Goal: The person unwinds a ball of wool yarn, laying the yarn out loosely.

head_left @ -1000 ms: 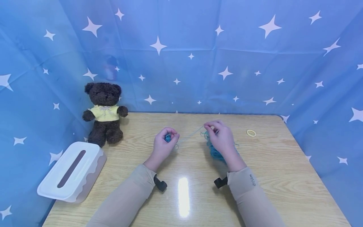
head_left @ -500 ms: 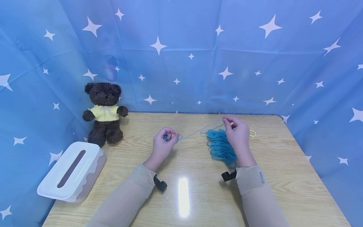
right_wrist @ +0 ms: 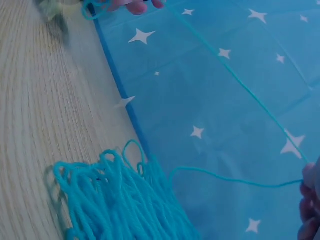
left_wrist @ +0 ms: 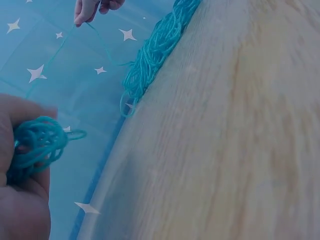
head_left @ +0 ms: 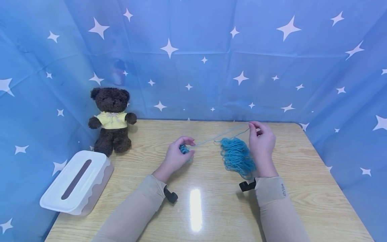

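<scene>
A small wound bundle of teal yarn (left_wrist: 40, 142) sits in my left hand (head_left: 176, 155), the fingers and thumb curled round it. From there a single strand (right_wrist: 240, 82) runs up to my right hand (head_left: 262, 139), which pinches it between thumb and fingertips, raised off the table. Beyond the pinch the strand slopes back down to a loose skein of teal yarn (head_left: 237, 158), lying on the table just left of the right hand. In the right wrist view only part of the right hand (right_wrist: 311, 200) shows, at the right edge.
On the wooden table (head_left: 223, 211), a white tissue box (head_left: 75, 183) with a slotted lid stands at the left. A dark brown teddy bear (head_left: 112, 122) in a yellow top sits behind it. A blue star-patterned curtain (head_left: 193, 33) surrounds the table's back and sides.
My right hand has moved right and away from me, drawing the strand longer and uncovering the skein. It now hides the yellow ring. My left hand has turned slightly and its fingers have loosened somewhat.
</scene>
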Demonstrator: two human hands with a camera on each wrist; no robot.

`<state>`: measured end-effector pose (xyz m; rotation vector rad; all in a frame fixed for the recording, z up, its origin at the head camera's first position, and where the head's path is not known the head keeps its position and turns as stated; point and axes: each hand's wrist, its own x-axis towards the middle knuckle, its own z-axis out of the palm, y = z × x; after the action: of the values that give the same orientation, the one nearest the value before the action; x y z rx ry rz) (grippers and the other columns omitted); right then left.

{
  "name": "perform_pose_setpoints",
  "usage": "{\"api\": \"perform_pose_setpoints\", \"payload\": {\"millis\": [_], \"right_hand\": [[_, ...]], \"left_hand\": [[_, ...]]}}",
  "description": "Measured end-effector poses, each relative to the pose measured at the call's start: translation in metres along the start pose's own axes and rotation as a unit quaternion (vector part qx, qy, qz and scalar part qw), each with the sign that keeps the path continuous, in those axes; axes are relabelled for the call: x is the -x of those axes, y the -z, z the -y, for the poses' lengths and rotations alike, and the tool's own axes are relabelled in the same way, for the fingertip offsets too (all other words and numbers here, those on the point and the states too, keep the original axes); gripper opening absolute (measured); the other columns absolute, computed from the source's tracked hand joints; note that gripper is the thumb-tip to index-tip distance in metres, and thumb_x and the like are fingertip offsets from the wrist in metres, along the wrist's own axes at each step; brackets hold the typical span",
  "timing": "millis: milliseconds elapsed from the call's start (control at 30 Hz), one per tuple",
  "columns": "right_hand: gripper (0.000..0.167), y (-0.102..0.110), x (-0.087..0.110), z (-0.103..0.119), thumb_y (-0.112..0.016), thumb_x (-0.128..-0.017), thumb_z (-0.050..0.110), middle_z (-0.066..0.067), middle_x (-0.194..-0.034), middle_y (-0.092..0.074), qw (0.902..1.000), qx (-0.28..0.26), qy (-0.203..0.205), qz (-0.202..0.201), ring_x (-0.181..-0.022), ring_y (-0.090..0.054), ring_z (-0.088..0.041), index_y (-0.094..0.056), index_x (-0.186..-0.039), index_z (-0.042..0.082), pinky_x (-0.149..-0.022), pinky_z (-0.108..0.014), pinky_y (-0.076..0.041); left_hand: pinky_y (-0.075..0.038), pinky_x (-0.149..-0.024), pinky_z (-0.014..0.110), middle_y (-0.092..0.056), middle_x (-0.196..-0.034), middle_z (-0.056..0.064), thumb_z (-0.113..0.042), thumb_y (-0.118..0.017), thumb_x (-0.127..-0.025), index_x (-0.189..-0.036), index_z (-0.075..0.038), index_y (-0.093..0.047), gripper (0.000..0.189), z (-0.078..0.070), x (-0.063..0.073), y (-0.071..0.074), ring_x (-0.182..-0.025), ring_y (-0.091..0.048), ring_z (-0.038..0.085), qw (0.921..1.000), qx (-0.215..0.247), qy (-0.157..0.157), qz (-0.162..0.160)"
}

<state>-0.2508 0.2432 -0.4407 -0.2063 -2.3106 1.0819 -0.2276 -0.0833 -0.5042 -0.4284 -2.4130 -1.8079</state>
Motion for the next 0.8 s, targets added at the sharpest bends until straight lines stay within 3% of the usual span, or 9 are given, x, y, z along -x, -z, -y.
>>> {"api": "perform_pose_setpoints", "payload": {"millis": [133,333,567,700,800], "right_hand": [[0.033,0.000,-0.002,-0.004,-0.066,-0.112,0.036,-0.012,-0.121,-0.078,0.9995,0.017,-0.020,0.019,-0.082,-0.062,-0.016,-0.082,-0.126,0.012,-0.065,-0.015,-0.043],[0.035,0.001,-0.007,-0.019,-0.063,-0.113,0.036,-0.015,-0.129,-0.079,0.9923,0.053,-0.081,0.077,-0.085,-0.069,-0.027,-0.080,-0.130,0.011,-0.064,-0.027,-0.050],[0.041,-0.003,-0.007,-0.038,-0.057,-0.114,0.038,-0.020,-0.135,-0.076,0.9663,0.119,-0.128,0.189,-0.116,-0.072,-0.039,-0.076,-0.136,0.008,-0.087,-0.049,-0.059],[0.043,-0.008,-0.005,-0.037,-0.056,-0.114,0.036,-0.022,-0.127,-0.076,0.9553,0.146,-0.115,0.230,-0.093,-0.072,-0.034,-0.071,-0.143,0.007,-0.069,-0.042,-0.056],[0.044,-0.013,-0.002,-0.031,-0.057,-0.113,0.034,-0.019,-0.117,-0.076,0.9633,0.143,-0.085,0.211,-0.073,-0.065,-0.025,-0.068,-0.146,0.008,-0.057,-0.035,-0.048]], "left_hand": [[-0.049,-0.077,0.021,-0.077,-0.112,0.013,0.013,-0.066,-0.086,-0.129,-0.002,-0.072,0.045,0.000,0.001,0.000,-0.092,-0.067,0.025,0.9992,0.027,-0.024,-0.016],[-0.042,-0.066,0.020,-0.072,-0.110,0.018,0.017,-0.060,-0.083,-0.125,0.000,-0.072,0.046,0.002,0.002,0.000,-0.076,-0.054,0.013,0.9959,0.061,-0.043,-0.052],[-0.040,-0.061,0.019,-0.070,-0.113,0.018,0.019,-0.059,-0.085,-0.123,-0.002,-0.071,0.044,0.002,0.003,-0.001,-0.072,-0.050,0.009,0.9930,0.075,-0.042,-0.081],[-0.041,-0.063,0.019,-0.071,-0.111,0.017,0.018,-0.060,-0.086,-0.122,0.001,-0.071,0.042,0.001,0.002,-0.001,-0.073,-0.051,0.010,0.9931,0.075,-0.040,-0.081],[-0.041,-0.062,0.019,-0.071,-0.111,0.017,0.018,-0.060,-0.087,-0.123,0.004,-0.070,0.040,0.001,0.002,-0.002,-0.073,-0.051,0.010,0.9931,0.076,-0.040,-0.079]]}}
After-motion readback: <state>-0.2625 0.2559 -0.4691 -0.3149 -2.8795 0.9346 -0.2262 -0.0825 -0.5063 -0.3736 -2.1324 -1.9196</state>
